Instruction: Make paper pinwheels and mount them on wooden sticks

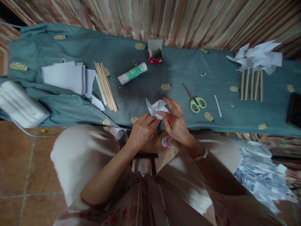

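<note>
Paper pinwheel at the near edge of the counter
Left hand and right hand both grasp it; scissors lie to its right, the glue farther back, leftward.

White paper pinwheel in left grip and right grip, scissors and white-green tube on teal cloth

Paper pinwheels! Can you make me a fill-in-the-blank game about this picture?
1. The left hand and right hand are at a small pinwheel made of white ____.
2. The bracelet circles the ____ wrist.
3. The scissors have pale ____ handles.
4. Below the pinwheels, ____ wooden sticks show.

Missing words: paper; right; green; five.
</note>
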{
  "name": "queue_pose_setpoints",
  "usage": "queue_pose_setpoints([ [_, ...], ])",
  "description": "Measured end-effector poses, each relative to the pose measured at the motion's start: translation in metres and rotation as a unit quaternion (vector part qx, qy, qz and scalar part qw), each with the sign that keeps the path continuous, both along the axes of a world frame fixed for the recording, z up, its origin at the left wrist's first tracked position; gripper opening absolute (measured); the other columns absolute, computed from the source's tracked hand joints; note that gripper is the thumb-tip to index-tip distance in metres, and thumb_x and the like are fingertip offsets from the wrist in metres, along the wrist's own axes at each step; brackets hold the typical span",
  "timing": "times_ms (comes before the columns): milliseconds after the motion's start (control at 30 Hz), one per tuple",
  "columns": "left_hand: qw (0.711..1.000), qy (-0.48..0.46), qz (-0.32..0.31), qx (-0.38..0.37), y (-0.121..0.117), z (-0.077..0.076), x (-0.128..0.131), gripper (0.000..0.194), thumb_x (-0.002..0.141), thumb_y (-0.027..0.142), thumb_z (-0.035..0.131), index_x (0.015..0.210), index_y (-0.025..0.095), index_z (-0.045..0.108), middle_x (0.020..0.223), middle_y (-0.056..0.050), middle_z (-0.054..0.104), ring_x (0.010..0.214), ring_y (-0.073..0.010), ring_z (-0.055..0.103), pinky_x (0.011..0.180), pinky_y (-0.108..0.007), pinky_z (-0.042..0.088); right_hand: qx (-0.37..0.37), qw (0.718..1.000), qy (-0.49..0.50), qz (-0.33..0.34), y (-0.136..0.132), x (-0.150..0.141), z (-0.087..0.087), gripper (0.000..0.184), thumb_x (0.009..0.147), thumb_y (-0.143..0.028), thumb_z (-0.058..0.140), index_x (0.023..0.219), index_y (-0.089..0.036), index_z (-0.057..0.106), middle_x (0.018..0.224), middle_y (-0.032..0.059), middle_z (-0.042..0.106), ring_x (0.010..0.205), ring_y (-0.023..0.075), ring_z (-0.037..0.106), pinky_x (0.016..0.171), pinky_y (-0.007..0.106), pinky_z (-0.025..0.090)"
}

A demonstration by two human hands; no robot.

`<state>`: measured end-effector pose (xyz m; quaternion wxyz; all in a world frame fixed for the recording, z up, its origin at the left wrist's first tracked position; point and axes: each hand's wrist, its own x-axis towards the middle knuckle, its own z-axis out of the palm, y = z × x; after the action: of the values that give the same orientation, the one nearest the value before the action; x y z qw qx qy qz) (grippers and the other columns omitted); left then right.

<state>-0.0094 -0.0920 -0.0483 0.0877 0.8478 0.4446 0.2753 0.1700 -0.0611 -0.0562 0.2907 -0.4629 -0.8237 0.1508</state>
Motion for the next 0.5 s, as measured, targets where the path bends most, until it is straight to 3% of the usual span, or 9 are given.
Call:
queue_pose_setpoints([
  [200,1.000,-0.004,0.007,-0.029,-0.0011,-0.0002,-0.0015,0.021,0.097,0.018,0.050,0.105,0.015,0.069,0.095,-0.009,0.070,0.084,-0.0199,0.058,0.075,-0.032,0.053,-0.010,1.000,-0.010,0.012,-0.0067,-0.0042,-0.0013,0.030,0.097,-0.018,0.042,0.114,-0.028,0.065,0.150,0.0056,0.048,0.147,0.0252,0.032,0.115,0.054,0.034],
  [500,0.999,-0.016,0.010,-0.028,0.0008,0.0004,-0.0009,0.020,0.097,0.017,0.050,0.102,0.013,0.068,0.091,-0.009,0.069,0.083,-0.0204,0.058,0.074,-0.033,0.053,-0.013,1.000,-0.006,0.025,-0.0018,-0.0082,-0.0046,0.030,0.096,-0.019,0.041,0.107,-0.030,0.066,0.148,0.0023,0.051,0.150,0.0237,0.029,0.116,0.053,0.034],
])
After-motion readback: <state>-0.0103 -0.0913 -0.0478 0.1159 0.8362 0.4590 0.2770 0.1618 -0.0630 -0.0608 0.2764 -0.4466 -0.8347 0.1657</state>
